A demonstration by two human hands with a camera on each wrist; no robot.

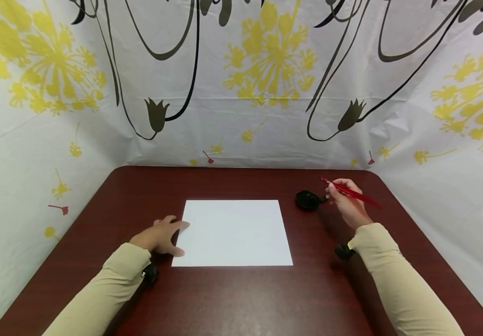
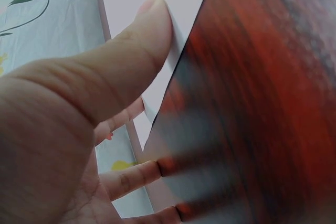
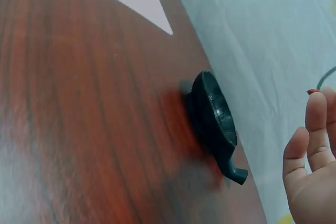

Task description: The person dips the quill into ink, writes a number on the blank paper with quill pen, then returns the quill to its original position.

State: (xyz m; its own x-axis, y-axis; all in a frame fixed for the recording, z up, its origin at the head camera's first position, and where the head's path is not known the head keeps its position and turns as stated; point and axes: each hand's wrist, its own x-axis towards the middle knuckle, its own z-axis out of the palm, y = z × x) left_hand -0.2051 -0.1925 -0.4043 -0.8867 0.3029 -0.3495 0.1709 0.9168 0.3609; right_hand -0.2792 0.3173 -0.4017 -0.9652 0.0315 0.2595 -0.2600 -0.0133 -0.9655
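A white sheet of paper (image 1: 234, 233) lies flat on the dark red table. At its left edge my left hand (image 1: 160, 236) rests with fingers spread; the thumb and a finger touch the paper. In the left wrist view the thumb (image 2: 149, 35) lies over the sheet near a corner. My right hand (image 1: 347, 205) pinches a slim red stick, like a pen or brush (image 1: 360, 197), above the table; its exact kind is unclear. Close to those fingers sits a small round black dish with a short handle (image 1: 307, 200), shown larger in the right wrist view as a shallow dish (image 3: 210, 111).
The reddish-brown table (image 1: 233, 298) has rounded far corners. White patterned cloth (image 1: 207, 84) with yellow flowers and dark stems hangs behind it and along both sides. Black devices sit at both wrists, including a wrist camera (image 1: 344, 251) on the right.
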